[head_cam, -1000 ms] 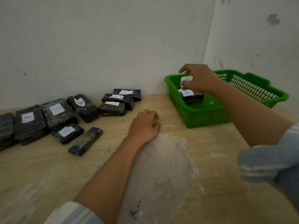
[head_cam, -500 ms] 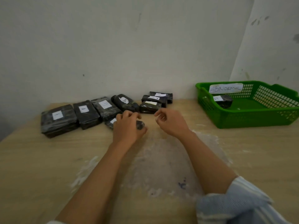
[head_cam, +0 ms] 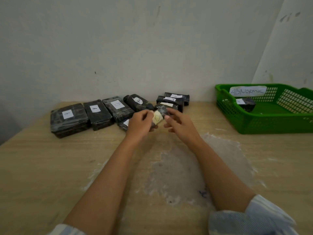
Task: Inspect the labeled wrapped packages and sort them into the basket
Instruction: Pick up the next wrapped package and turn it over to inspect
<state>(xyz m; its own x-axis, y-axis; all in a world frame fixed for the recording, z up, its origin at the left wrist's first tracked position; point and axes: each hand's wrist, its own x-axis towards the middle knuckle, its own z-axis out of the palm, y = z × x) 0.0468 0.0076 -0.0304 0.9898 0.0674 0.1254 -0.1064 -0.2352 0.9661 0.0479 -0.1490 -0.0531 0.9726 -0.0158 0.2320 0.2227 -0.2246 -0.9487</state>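
Together, left hand (head_cam: pixel 140 123) gripping labelled package (head_cam: pixel 159 116), right hand (head_cam: pixel 179 126) pinching it

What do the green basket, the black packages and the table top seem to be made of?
The green basket: likely moulded plastic, glossy lattice walls. The black packages: shiny wrinkled film, probably plastic, with white paper labels. The table top: matte pale wood or laminate, grain visible; cannot tell which.

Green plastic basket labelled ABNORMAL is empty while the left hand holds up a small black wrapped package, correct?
No: the head view shows one labelled black package lying inside the green plastic basket. The left hand does hold the small black wrapped package.
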